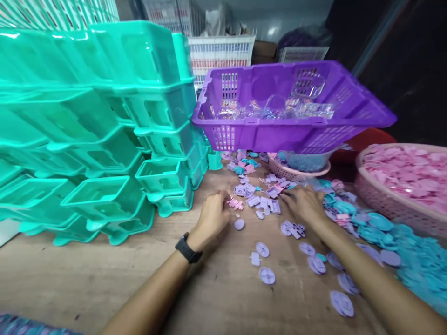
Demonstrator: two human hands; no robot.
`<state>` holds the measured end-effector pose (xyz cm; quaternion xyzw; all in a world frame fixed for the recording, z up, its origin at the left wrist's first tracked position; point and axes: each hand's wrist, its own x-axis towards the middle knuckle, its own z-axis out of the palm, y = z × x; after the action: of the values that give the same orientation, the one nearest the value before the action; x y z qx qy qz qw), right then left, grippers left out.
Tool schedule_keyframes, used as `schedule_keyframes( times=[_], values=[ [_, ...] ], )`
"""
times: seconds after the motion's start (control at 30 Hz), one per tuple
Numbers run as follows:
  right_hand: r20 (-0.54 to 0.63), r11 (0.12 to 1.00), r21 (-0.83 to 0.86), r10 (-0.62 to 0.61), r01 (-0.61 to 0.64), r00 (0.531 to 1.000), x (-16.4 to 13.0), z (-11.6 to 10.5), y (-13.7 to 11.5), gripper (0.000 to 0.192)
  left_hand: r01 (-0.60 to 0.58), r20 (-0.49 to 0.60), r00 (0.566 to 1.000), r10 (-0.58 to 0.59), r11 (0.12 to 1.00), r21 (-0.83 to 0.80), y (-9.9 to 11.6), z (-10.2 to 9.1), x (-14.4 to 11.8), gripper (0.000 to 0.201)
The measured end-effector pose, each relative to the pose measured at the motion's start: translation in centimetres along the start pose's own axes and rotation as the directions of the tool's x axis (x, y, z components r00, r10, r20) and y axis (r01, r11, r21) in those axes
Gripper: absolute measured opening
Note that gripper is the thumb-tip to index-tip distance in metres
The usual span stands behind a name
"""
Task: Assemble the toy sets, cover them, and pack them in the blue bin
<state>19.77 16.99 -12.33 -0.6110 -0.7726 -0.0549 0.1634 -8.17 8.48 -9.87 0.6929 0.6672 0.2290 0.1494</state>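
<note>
1. The left hand (211,216), wearing a black watch (187,250), is resting on the wooden table (87,279); its fingers are curling in, pinching a small pink part (234,203).
2. The right hand (304,203) is lying flat among the lilac parts (260,201), fingers pressed together over them; whether it is gripping one cannot be told.
3. Judged step: picking and sorting small pieces. The next move is calling for a fine pinch, since parts are lying close together, some touching.
4. Lilac discs (267,275) are lying nearer the person; the purple basket (289,132) is sitting behind.
</note>
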Motion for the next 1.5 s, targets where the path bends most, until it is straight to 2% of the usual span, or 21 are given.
schedule_keyframes(
  times=[0.1, 0.2, 0.3, 0.37, 0.5, 0.6, 0.67, 0.73, 0.83, 0.9, 1.0, 1.13, 1.23, 1.3, 1.43, 1.5],
  values=[
    [0.034, 0.998, 0.064, -0.033, 0.030, 0.999, 0.2, 0.6, -0.6, 0.024, 0.002, 0.015, 1.000, -0.002, 1.000, -0.021, -0.4, -0.2, -0.2, 0.028],
    [0.048, 0.989, 0.145, -0.037, 0.029, 0.998, -0.4, -0.2, -0.4, 0.021, -0.022, 0.057, 0.998, 0.025, 0.998, -0.058, -0.3, -0.3, -1.1, 0.029],
    [0.044, 0.941, 0.331, 0.061, -0.073, 0.997, -2.1, -2.0, 0.1, 0.025, -0.099, 0.108, 0.988, 0.112, 0.988, -0.117, 0.6, 0.2, -2.3, 0.025],
    [0.075, 0.845, 0.501, 0.172, -0.186, 0.982, -3.7, -3.3, 0.0, 0.034, -0.195, 0.124, 0.970, 0.211, 0.972, -0.131, 1.5, 0.9, -2.7, 0.023],
    [0.200, 0.574, 0.731, 0.338, -0.370, 0.919, -7.5, -5.2, -1.3, 0.052, -0.348, 0.122, 0.929, 0.350, 0.937, -0.033, 3.7, 2.8, -2.0, 0.026],
    [0.334, 0.429, 0.772, 0.354, -0.469, 0.873, -10.1, -5.6, -3.0, 0.057, -0.391, 0.131, 0.916, 0.380, 0.918, 0.069, 5.0, 3.8, -1.2, 0.022],
    [0.394, 0.386, 0.777, 0.319, -0.498, 0.862, -11.5, -5.3, -4.3, 0.056, -0.404, 0.146, 0.910, 0.388, 0.909, 0.100, 5.3, 3.9, -1.2, 0.020],
    [0.388, 0.426, 0.772, 0.272, -0.472, 0.881, -12.6, -4.9, -5.6, 0.048, -0.416, 0.174, 0.901, 0.397, 0.905, 0.086, 5.2, 3.5, -1.7, 0.019],
    [0.259, 0.548, 0.768, 0.209, -0.332, 0.943, -13.5, -4.1, -7.3, 0.032, -0.389, 0.269, 0.890, 0.368, 0.921, 0.030, 4.6, 2.3, -3.2, 0.018],
    [0.179, 0.601, 0.758, 0.181, -0.253, 0.967, -13.6, -3.5, -7.9, 0.027, -0.348, 0.325, 0.887, 0.327, 0.937, 0.006, 4.2, 1.5, -4.2, 0.016],
    [0.150, 0.650, 0.729, 0.155, -0.215, 0.976, -13.6, -2.7, -8.1, 0.025, -0.313, 0.369, 0.882, 0.293, 0.950, -0.005, 3.8, 1.3, -5.1, 0.019],
    [0.117, 0.715, 0.684, 0.091, -0.147, 0.989, -13.5, -2.3, -7.8, 0.022, -0.310, 0.391, 0.874, 0.288, 0.951, -0.007, 3.7, 1.9, -5.6, 0.021],
    [0.048, 0.791, 0.612, -0.041, 0.003, 0.998, -13.4, -2.5, -7.8, 0.017, -0.340, 0.378, 0.869, 0.319, 0.940, -0.012, 3.5, 2.4, -5.7, 0.020],
    [0.012, 0.835, 0.540, -0.132, 0.105, 0.991, -13.2, -2.8, -8.2, 0.014, -0.342, 0.347, 0.880, 0.323, 0.940, -0.005, 3.4, 2.6, -5.4, 0.020],
    [0.005, 0.898, 0.382, -0.238, 0.218, 0.971, -12.7, -3.2, -9.1, 0.011, -0.318, 0.167, 0.938, 0.303, 0.946, 0.068, 4.1, 3.2, -3.4, 0.020],
    [0.029, 0.905, 0.351, -0.265, 0.239, 0.964, -12.7, -3.3, -8.9, 0.010, -0.341, 0.108, 0.938, 0.330, 0.934, 0.105, 4.7, 3.9, -1.9, 0.021]
  ],
)
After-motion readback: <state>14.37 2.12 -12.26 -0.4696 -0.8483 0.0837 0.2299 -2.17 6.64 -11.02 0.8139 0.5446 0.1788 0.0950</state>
